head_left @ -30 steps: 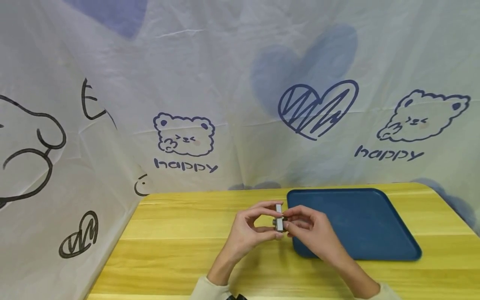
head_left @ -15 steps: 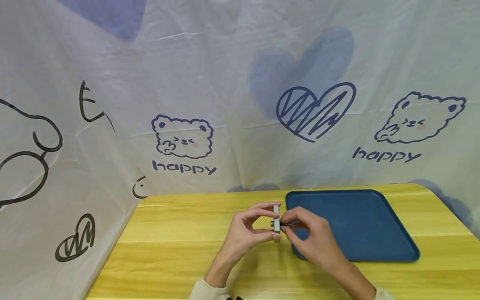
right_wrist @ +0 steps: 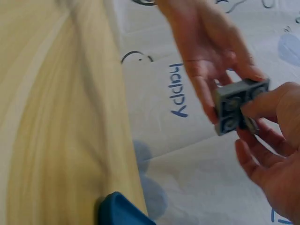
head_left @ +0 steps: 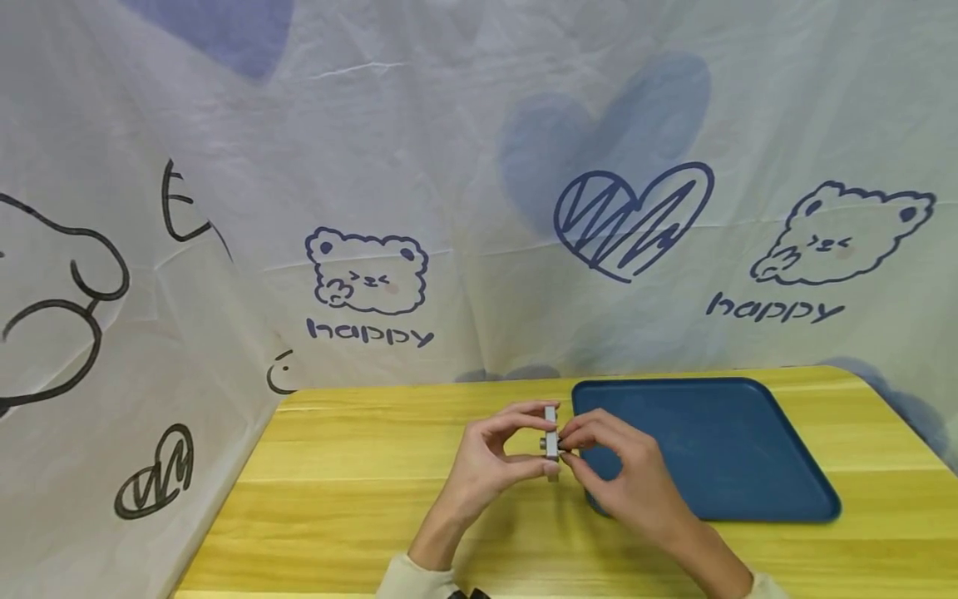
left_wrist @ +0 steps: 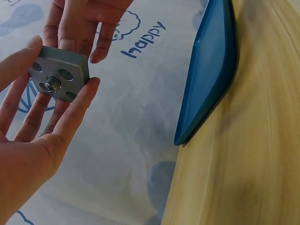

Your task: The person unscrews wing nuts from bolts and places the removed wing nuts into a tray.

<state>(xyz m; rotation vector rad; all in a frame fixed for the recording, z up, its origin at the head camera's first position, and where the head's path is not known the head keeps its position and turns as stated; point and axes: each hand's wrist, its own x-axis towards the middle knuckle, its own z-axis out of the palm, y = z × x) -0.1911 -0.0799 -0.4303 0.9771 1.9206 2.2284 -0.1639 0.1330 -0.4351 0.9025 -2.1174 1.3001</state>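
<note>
A grey square metal block [left_wrist: 65, 60] with several round holes is held up above the table. From its middle a short round metal stub [left_wrist: 53, 84] sticks out on the left side. My left hand [head_left: 482, 457] grips the block by opposite edges, between thumb and fingers. On the other face, my right hand [head_left: 632, 462] pinches a small metal part [right_wrist: 251, 125] at the block's centre. The fingertips mostly cover that part, so its kind cannot be told. In the right wrist view, that face of the block [right_wrist: 229, 105] shows round recesses.
A blue tray [head_left: 718, 449] lies on the yellow wood-grain table [head_left: 337, 499], behind and right of my right hand. A pale cloth with printed drawings [head_left: 479, 208] hangs behind the table and along its left side.
My right fingers have shifted their pinch at the block's centre, and a thin dark piece seen between them half a second ago shows less. The left hand keeps its grip, a little further left.
</note>
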